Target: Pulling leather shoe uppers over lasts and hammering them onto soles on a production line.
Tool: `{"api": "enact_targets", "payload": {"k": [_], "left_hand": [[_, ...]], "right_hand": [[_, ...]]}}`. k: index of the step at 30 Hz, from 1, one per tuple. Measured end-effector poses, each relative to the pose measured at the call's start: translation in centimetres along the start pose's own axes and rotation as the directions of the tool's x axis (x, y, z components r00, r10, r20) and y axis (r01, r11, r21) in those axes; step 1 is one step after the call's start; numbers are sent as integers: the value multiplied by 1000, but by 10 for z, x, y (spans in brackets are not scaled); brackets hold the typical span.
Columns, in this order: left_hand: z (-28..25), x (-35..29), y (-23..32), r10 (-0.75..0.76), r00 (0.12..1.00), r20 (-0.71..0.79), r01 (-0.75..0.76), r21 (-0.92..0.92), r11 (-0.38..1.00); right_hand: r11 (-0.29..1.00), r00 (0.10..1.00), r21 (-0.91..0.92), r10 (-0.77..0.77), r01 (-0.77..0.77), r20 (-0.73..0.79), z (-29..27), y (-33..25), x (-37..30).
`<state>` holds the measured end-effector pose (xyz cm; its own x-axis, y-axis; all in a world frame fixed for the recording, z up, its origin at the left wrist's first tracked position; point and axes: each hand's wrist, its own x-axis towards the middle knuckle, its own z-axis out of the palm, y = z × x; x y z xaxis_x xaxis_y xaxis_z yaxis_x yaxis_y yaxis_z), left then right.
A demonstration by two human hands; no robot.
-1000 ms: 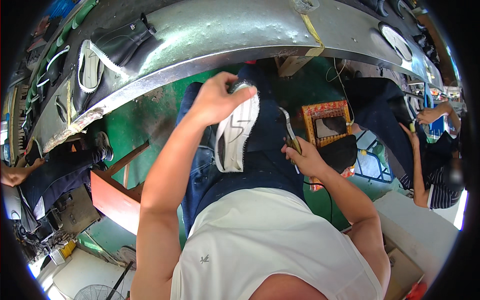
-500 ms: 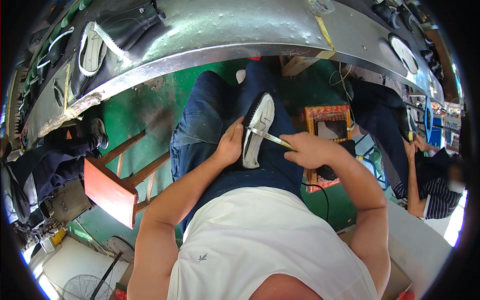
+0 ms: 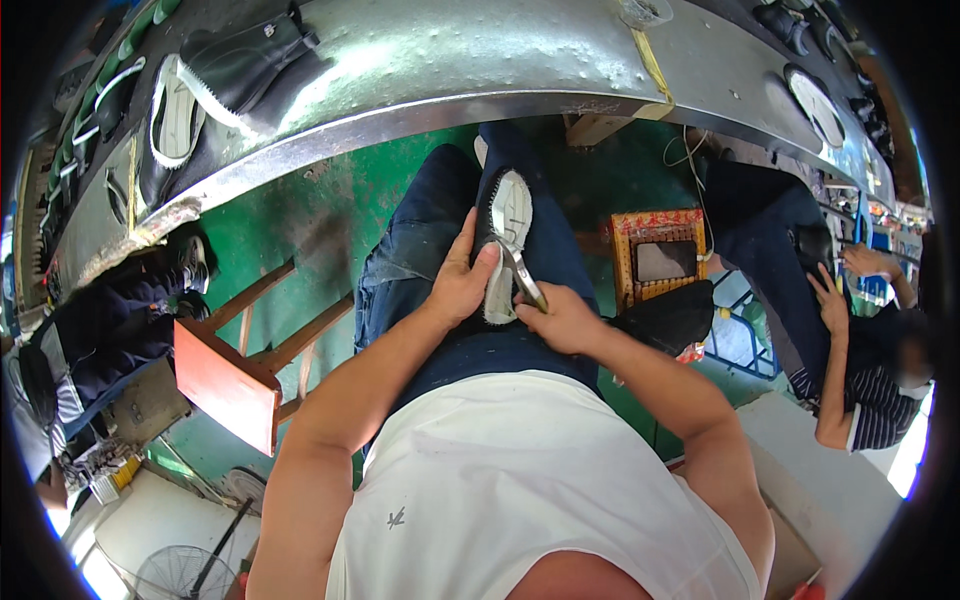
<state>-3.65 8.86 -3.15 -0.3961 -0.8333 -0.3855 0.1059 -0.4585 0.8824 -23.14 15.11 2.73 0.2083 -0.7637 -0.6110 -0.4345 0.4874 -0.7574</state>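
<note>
A dark shoe upper with a white underside (image 3: 511,205) lies upside down over my thighs, its toothed edge showing along the side. My left hand (image 3: 460,282) grips it from the left, thumb pressed onto the white face near the middle. In my right hand (image 3: 563,320) is a long-handled metal tool (image 3: 521,267), fingers closed around its lower handle. The tool's curved metal head rests at the white underside beside my left thumb. Whether it is a hammer or pincers cannot be made out.
A metal workbench (image 3: 480,108) runs across the front, with black shoe uppers (image 3: 245,65) at its left. A red-topped wooden stool (image 3: 225,385) stands left, a woven-seat stool (image 3: 630,240) right. Another person (image 3: 850,340) works at far right; a fan (image 3: 180,575) is at lower left.
My right hand has come inward and down, turning the tool steeper against the underside. My left hand has shifted, its thumb now over the white face. The far-right person's hands have moved apart.
</note>
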Motion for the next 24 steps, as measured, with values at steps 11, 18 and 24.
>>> {"api": "enact_targets", "payload": {"k": [11,18,24], "left_hand": [[15,-3,12,161,982,-95,-97,476,874],[16,-3,33,307,947,90,-240,835,495],[20,1,38,230,964,135,-224,878,422]], "right_hand": [[973,940,49,205,-226,273,-75,-40,22],[924,963,337,95,-180,254,-48,11,30],[987,974,39,145,-154,176,-83,-23,31]]}}
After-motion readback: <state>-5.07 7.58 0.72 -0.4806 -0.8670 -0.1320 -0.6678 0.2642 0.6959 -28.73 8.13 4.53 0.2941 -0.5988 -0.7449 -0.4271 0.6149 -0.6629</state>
